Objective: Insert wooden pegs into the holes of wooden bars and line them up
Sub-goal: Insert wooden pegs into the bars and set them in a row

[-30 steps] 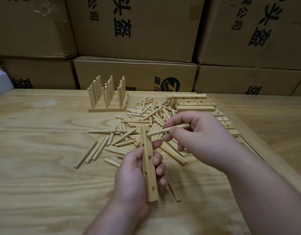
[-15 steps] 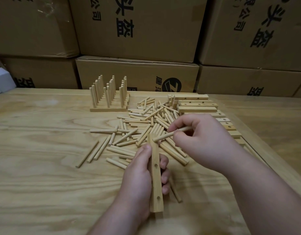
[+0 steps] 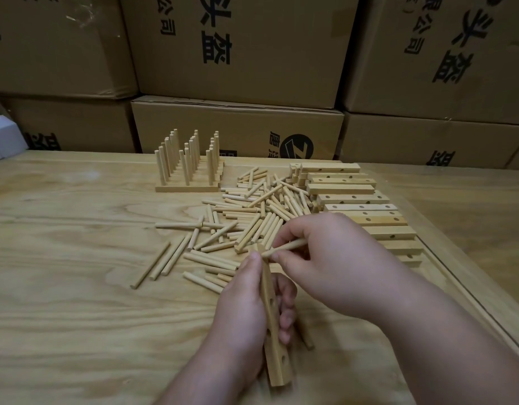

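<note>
At the far left a small white box (image 3: 2, 138) stood at the table's edge, cut off by the frame. Next came the finished bars (image 3: 188, 187), lined up with their pegs standing upright in rows. To their right lay the loose pegs (image 3: 252, 209), scattered in a heap on the wooden table (image 3: 62, 258).

In front of that heap the person's left hand (image 3: 246, 305) gripped a bar (image 3: 274, 325) on its edge, fingers curled round it and thumb pressed near the top end. The right hand (image 3: 325, 258) pinched a peg (image 3: 284, 248) between thumb and fingertips, its tip touching the bar's upper end.

I judged the step to be seating the first peg in this bar. The next move would call for lining the tip squarely with the topmost hole and pushing it straight in while the left hand braced the bar.

Farther right the empty bars (image 3: 354, 200) lay side by side, partly behind the right wrist. Cardboard boxes (image 3: 238, 48) were stacked behind everything.

The topmost hole itself was hidden by the thumb and peg, so I could not tell whether the peg had entered. Three holes showed lower on the bar. A stray peg lay half covered beneath the left hand.
</note>
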A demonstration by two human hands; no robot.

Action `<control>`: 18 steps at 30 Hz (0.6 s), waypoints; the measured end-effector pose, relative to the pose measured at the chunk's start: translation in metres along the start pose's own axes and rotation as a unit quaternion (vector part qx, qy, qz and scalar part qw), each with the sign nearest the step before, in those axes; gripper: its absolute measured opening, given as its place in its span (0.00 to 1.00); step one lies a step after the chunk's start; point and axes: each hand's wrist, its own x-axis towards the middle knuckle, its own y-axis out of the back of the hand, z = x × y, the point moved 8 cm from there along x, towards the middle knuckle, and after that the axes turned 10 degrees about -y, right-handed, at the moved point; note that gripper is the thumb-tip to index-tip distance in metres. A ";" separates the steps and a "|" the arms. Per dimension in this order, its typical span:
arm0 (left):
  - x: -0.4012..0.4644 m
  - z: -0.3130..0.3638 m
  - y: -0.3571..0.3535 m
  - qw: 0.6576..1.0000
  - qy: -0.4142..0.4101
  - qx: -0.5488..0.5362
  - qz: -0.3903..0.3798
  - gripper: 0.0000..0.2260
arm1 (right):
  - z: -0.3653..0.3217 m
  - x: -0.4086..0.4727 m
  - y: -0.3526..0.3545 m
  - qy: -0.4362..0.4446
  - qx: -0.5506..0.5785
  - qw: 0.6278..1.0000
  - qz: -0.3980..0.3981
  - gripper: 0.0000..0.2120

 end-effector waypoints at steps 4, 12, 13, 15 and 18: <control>-0.001 0.001 0.003 1.000 -0.013 -0.003 0.023 0.26 | -0.006 -0.002 -0.002 0.010 -0.031 0.999 0.011 0.04; -0.003 -0.004 0.003 0.999 0.006 0.040 0.009 0.28 | 0.006 0.003 -0.002 -0.024 0.035 0.999 -0.009 0.04; -0.003 -0.003 0.003 1.000 0.007 0.021 0.014 0.28 | 0.004 0.003 -0.004 -0.015 0.055 0.998 -0.013 0.02; -0.002 0.000 0.003 0.999 0.012 -0.029 0.027 0.28 | -0.003 -0.001 -0.009 0.000 0.121 0.991 -0.048 0.11; -0.001 0.009 0.003 0.992 0.015 -0.117 0.039 0.24 | -0.001 -0.001 -0.005 -0.004 0.185 0.982 -0.028 0.29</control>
